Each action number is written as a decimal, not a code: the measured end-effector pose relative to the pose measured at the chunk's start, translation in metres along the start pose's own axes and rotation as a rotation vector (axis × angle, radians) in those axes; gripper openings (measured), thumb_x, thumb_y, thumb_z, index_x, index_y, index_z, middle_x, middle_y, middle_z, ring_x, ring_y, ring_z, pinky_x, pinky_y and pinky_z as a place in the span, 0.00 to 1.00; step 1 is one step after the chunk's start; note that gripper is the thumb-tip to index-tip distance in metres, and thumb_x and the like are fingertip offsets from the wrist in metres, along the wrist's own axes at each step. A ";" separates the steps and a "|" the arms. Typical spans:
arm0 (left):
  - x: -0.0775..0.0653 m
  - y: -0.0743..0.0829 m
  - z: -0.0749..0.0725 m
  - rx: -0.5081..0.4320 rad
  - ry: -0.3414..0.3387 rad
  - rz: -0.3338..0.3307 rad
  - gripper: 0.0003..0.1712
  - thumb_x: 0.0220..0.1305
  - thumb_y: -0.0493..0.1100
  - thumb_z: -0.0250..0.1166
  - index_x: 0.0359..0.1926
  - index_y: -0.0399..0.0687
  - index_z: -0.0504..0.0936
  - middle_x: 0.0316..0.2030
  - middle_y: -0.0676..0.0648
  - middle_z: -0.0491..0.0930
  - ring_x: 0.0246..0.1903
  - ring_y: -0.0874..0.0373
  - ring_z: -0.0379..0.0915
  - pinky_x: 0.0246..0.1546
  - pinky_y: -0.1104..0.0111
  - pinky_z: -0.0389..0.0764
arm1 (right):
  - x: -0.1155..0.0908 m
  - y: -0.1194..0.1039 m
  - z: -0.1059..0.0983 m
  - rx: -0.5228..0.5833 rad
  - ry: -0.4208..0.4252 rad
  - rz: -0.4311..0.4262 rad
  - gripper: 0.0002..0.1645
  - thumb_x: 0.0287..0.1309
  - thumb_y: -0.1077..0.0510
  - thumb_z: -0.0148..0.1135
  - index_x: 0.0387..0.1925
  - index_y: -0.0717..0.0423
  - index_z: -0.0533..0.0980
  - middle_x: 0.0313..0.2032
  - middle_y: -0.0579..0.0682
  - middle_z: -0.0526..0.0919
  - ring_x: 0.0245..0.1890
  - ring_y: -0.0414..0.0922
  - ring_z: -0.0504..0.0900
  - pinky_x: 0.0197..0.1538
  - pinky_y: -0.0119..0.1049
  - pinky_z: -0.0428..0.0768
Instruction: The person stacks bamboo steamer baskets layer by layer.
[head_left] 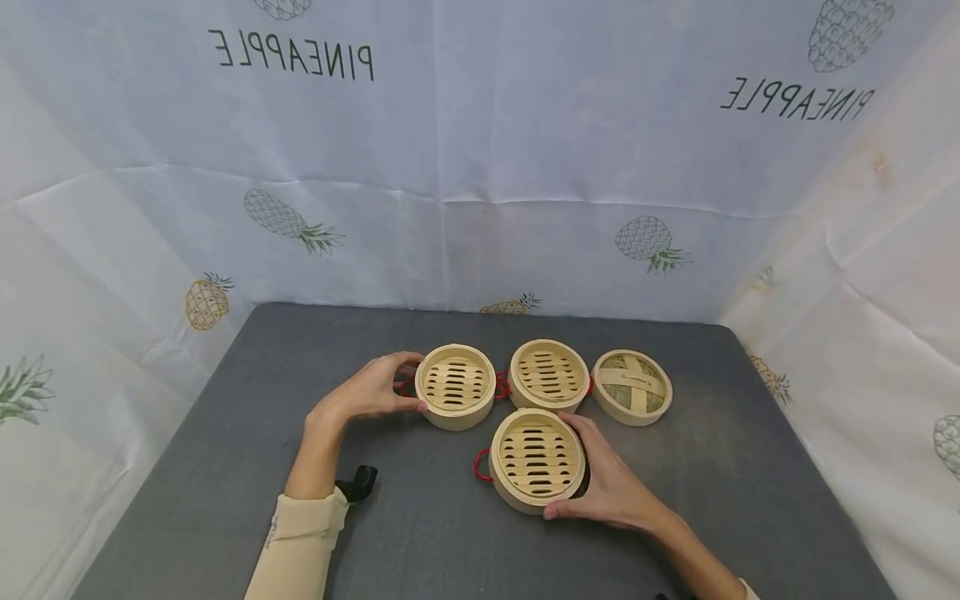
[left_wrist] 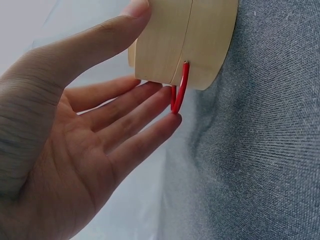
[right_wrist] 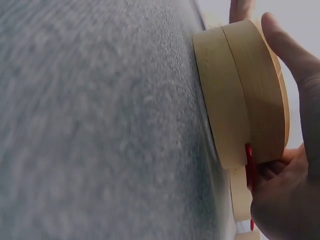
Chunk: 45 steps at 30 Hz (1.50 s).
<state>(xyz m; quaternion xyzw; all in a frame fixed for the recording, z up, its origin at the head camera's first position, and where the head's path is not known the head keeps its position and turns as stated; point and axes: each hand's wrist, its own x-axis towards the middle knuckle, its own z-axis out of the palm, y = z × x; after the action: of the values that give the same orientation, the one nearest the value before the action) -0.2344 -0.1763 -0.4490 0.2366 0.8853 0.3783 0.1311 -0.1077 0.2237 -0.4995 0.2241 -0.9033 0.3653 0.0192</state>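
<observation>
My left hand point(head_left: 378, 387) holds the left bamboo steamer basket point(head_left: 454, 387) by its side, thumb at the near rim and fingers around the back left. In the left wrist view the fingertips touch its wall beside a red handle point(left_wrist: 182, 87). Nearer to me, my right hand point(head_left: 607, 483) grips the right side of another steamer basket point(head_left: 537, 454), thumb in front and fingers behind. The right wrist view shows this basket's wall point(right_wrist: 240, 95) close to the table surface. A third steamer basket point(head_left: 550, 372) stands behind it, with slatted inside showing.
A woven bamboo lid point(head_left: 633, 387) with crossed strips lies at the right of the back row. Everything rests on a dark grey table point(head_left: 420, 533). A pineapple-print curtain point(head_left: 465, 125) hangs behind the table and along both sides.
</observation>
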 end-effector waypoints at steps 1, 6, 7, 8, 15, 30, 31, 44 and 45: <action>0.000 0.000 0.000 0.000 0.000 0.000 0.47 0.62 0.45 0.83 0.75 0.33 0.72 0.69 0.33 0.79 0.67 0.35 0.81 0.64 0.47 0.87 | 0.001 -0.001 0.001 0.001 -0.001 -0.001 0.82 0.32 0.34 0.93 0.85 0.47 0.56 0.75 0.43 0.69 0.71 0.42 0.74 0.69 0.46 0.80; 0.001 0.001 -0.001 0.004 -0.007 -0.007 0.47 0.62 0.45 0.83 0.75 0.32 0.72 0.69 0.32 0.79 0.67 0.36 0.81 0.64 0.47 0.87 | 0.002 -0.005 0.005 -0.008 0.004 0.014 0.86 0.28 0.33 0.95 0.85 0.49 0.55 0.75 0.45 0.69 0.70 0.43 0.74 0.69 0.48 0.81; 0.001 0.001 -0.001 0.008 -0.009 -0.005 0.47 0.62 0.46 0.83 0.75 0.32 0.72 0.69 0.32 0.79 0.67 0.35 0.81 0.64 0.47 0.87 | 0.002 -0.006 0.006 -0.010 0.006 0.022 0.86 0.27 0.33 0.95 0.85 0.49 0.55 0.74 0.45 0.69 0.70 0.43 0.74 0.68 0.48 0.81; 0.002 0.001 -0.001 0.010 -0.009 -0.005 0.47 0.62 0.46 0.83 0.75 0.32 0.71 0.69 0.32 0.79 0.67 0.35 0.81 0.64 0.47 0.87 | 0.002 -0.007 0.006 -0.010 0.007 0.032 0.86 0.27 0.32 0.94 0.85 0.49 0.55 0.74 0.45 0.69 0.70 0.42 0.74 0.68 0.49 0.81; 0.002 0.001 -0.001 0.010 -0.004 -0.007 0.47 0.62 0.46 0.83 0.75 0.32 0.72 0.69 0.32 0.80 0.66 0.36 0.81 0.64 0.47 0.87 | 0.004 -0.012 0.007 0.001 0.027 0.070 0.83 0.29 0.29 0.92 0.84 0.48 0.58 0.72 0.41 0.71 0.68 0.41 0.76 0.66 0.48 0.81; 0.000 0.000 0.000 0.021 -0.002 -0.015 0.48 0.61 0.46 0.83 0.75 0.31 0.72 0.69 0.31 0.80 0.66 0.36 0.82 0.63 0.48 0.87 | 0.006 -0.013 0.005 0.032 0.066 0.054 0.80 0.29 0.32 0.93 0.83 0.46 0.60 0.71 0.38 0.71 0.67 0.38 0.75 0.67 0.40 0.78; 0.000 0.000 0.000 0.020 -0.001 -0.017 0.48 0.61 0.46 0.83 0.75 0.32 0.72 0.69 0.31 0.80 0.66 0.36 0.82 0.63 0.48 0.87 | 0.006 -0.013 0.005 0.031 0.066 0.055 0.80 0.29 0.32 0.93 0.83 0.45 0.60 0.71 0.38 0.71 0.67 0.38 0.75 0.67 0.41 0.78; 0.002 0.001 0.000 0.025 0.001 -0.017 0.47 0.61 0.46 0.83 0.75 0.33 0.72 0.68 0.33 0.80 0.65 0.38 0.83 0.63 0.49 0.87 | 0.022 -0.029 -0.007 0.149 0.096 0.001 0.80 0.29 0.40 0.96 0.82 0.49 0.60 0.72 0.43 0.72 0.67 0.39 0.75 0.70 0.24 0.70; 0.002 0.001 0.000 0.025 0.002 -0.015 0.47 0.62 0.46 0.83 0.75 0.33 0.72 0.68 0.33 0.80 0.65 0.37 0.83 0.63 0.48 0.87 | 0.024 -0.031 -0.008 0.157 0.091 0.001 0.80 0.29 0.40 0.96 0.82 0.49 0.60 0.72 0.43 0.72 0.67 0.39 0.75 0.70 0.24 0.70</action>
<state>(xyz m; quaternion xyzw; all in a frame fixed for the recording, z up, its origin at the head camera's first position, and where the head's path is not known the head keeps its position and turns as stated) -0.2359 -0.1746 -0.4484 0.2314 0.8918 0.3664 0.1300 -0.1171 0.2000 -0.4693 0.2075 -0.8703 0.4447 0.0425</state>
